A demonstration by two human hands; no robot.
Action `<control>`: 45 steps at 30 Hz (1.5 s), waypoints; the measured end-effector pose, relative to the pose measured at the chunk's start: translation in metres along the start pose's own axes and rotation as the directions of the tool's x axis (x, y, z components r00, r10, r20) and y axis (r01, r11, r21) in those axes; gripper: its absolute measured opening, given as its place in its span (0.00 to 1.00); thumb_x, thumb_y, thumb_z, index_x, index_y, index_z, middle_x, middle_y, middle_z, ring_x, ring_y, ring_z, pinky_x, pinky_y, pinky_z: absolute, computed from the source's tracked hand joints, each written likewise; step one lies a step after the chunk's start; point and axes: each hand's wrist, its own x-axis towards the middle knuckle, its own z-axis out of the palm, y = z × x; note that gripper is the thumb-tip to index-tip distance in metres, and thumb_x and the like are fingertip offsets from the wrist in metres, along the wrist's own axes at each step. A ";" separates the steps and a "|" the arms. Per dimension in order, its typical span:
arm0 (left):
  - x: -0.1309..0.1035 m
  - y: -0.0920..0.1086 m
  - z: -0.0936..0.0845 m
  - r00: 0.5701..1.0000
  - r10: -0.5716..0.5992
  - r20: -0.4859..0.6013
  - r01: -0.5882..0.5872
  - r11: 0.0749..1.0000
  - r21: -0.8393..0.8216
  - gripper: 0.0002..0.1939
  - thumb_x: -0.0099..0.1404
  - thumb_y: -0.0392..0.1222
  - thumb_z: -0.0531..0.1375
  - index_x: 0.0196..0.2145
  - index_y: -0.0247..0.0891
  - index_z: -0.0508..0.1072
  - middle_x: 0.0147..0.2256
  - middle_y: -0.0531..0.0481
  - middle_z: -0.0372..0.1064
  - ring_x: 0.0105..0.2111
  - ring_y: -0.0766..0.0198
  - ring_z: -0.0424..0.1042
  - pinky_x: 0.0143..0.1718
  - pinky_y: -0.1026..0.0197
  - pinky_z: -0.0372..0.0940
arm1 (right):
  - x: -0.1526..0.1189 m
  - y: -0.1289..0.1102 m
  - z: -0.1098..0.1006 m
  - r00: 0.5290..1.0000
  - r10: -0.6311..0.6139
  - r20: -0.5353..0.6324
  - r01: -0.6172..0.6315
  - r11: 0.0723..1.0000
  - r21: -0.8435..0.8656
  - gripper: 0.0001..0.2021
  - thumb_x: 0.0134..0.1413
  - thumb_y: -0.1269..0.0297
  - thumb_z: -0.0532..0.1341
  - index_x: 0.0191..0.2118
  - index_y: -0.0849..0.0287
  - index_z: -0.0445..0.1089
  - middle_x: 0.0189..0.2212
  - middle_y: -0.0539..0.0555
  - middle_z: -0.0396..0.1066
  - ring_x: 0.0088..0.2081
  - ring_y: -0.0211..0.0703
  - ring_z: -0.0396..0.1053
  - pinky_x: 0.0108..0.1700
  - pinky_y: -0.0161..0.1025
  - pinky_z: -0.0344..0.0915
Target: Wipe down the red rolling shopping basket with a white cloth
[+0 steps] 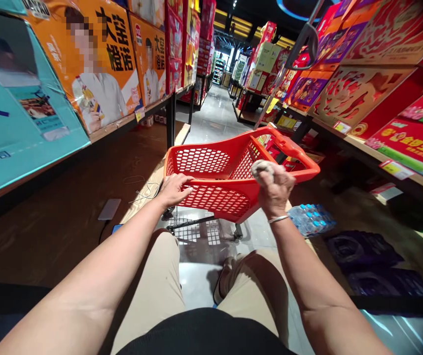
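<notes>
A red plastic shopping cart (219, 196) stands crosswise in the aisle in front of my knees, its basket walls full of lattice holes. On the near rim at its left end rests my left hand (175, 190), fingers spread over the edge. My right hand (276, 190) is over the near rim toward the handle end, its fingers closed round a crumpled greyish-white cloth (262, 170). A pale band circles the right wrist. The cart's red handle (289, 148) rises beyond that hand, to the right.
Shelves with orange boxes (104, 64) and a turquoise box (22, 108) line the left. Red and gold boxes (363, 93) fill the right shelf. Low on the right lie bottled water packs (311, 220); a white device (109, 209) with cables sits lower left.
</notes>
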 end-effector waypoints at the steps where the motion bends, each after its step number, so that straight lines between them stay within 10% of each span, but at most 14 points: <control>1: -0.002 0.001 0.001 1.000 0.005 -0.017 -0.005 1.000 0.011 0.23 0.65 0.52 0.57 0.55 0.46 0.74 0.47 0.46 0.73 0.49 0.49 0.67 0.54 0.47 0.59 | 0.006 0.006 -0.008 0.996 0.077 -0.043 -0.077 0.997 -0.005 0.26 0.62 0.67 0.51 0.65 0.49 0.66 0.65 0.63 0.57 0.61 0.67 0.49 0.56 0.60 0.54; 4: -0.005 0.005 0.005 0.998 0.003 -0.056 -0.001 0.999 0.036 0.22 0.64 0.52 0.59 0.54 0.46 0.74 0.46 0.46 0.73 0.48 0.50 0.67 0.54 0.46 0.58 | 0.011 -0.010 -0.013 0.983 0.178 -0.049 -0.177 0.984 0.017 0.23 0.58 0.69 0.54 0.58 0.49 0.71 0.60 0.62 0.62 0.58 0.63 0.53 0.54 0.56 0.56; 12: -0.001 -0.001 -0.002 0.999 0.028 -0.038 -0.027 0.999 0.022 0.22 0.68 0.54 0.53 0.53 0.44 0.76 0.46 0.45 0.75 0.48 0.50 0.68 0.52 0.48 0.59 | 0.004 -0.144 0.007 0.932 -0.361 0.033 0.351 0.922 0.161 0.19 0.71 0.65 0.47 0.60 0.45 0.67 0.63 0.53 0.62 0.56 0.53 0.54 0.51 0.46 0.57; 16: 0.004 -0.020 -0.014 0.999 -0.022 -0.039 0.021 1.000 -0.023 0.23 0.71 0.55 0.48 0.48 0.45 0.78 0.45 0.46 0.76 0.47 0.51 0.70 0.53 0.49 0.59 | 0.011 -0.090 -0.014 0.943 -0.312 0.116 0.304 0.950 0.075 0.18 0.67 0.69 0.52 0.54 0.48 0.73 0.57 0.57 0.67 0.53 0.54 0.55 0.49 0.47 0.57; 21: 0.005 -0.033 -0.022 0.994 -0.089 -0.065 0.092 0.995 0.038 0.22 0.72 0.55 0.48 0.40 0.44 0.78 0.43 0.46 0.76 0.47 0.50 0.69 0.52 0.47 0.58 | 0.006 0.016 -0.056 0.997 0.075 0.034 -0.072 0.993 -0.092 0.17 0.62 0.66 0.56 0.52 0.47 0.75 0.56 0.59 0.66 0.51 0.57 0.56 0.46 0.48 0.58; 24: 0.008 -0.014 -0.023 0.985 -0.134 -0.109 0.140 0.989 0.051 0.22 0.72 0.56 0.48 0.38 0.42 0.77 0.45 0.44 0.75 0.50 0.48 0.67 0.53 0.45 0.56 | 0.003 0.026 -0.061 0.975 0.219 -0.036 -0.222 0.970 -0.101 0.21 0.55 0.68 0.59 0.54 0.48 0.74 0.57 0.60 0.65 0.52 0.60 0.56 0.44 0.49 0.59; 33: 0.024 0.030 -0.002 0.998 0.061 0.010 -0.060 0.993 -0.099 0.25 0.78 0.50 0.40 0.52 0.48 0.76 0.49 0.49 0.75 0.52 0.55 0.68 0.57 0.47 0.53 | -0.011 -0.094 0.057 0.974 -0.195 -0.119 0.204 0.976 0.073 0.18 0.68 0.68 0.56 0.57 0.41 0.73 0.63 0.53 0.62 0.59 0.53 0.53 0.59 0.52 0.54; 38: 0.027 0.017 -0.001 0.999 0.034 -0.025 -0.037 0.989 -0.143 0.26 0.79 0.50 0.40 0.52 0.48 0.76 0.48 0.49 0.74 0.52 0.55 0.68 0.59 0.46 0.51 | -0.044 -0.106 0.120 0.933 -0.319 0.169 0.306 0.947 0.099 0.18 0.72 0.64 0.51 0.58 0.41 0.72 0.65 0.53 0.63 0.60 0.54 0.55 0.56 0.54 0.57; 43: 0.031 0.015 -0.002 1.000 0.026 -0.013 -0.028 0.986 -0.163 0.25 0.79 0.49 0.40 0.52 0.48 0.77 0.48 0.50 0.74 0.53 0.56 0.68 0.61 0.47 0.49 | -0.069 -0.112 0.132 0.751 -0.517 0.410 0.503 0.851 0.153 0.19 0.72 0.65 0.49 0.60 0.47 0.70 0.61 0.56 0.66 0.61 0.53 0.55 0.58 0.53 0.57; 45: 0.031 0.014 -0.001 0.999 0.036 -0.013 -0.038 0.986 -0.164 0.25 0.79 0.50 0.41 0.52 0.48 0.77 0.48 0.50 0.75 0.53 0.56 0.68 0.61 0.47 0.49 | -0.062 -0.114 0.118 0.747 -0.541 0.387 0.528 0.836 0.150 0.19 0.72 0.64 0.49 0.60 0.47 0.70 0.60 0.56 0.67 0.59 0.53 0.56 0.57 0.53 0.58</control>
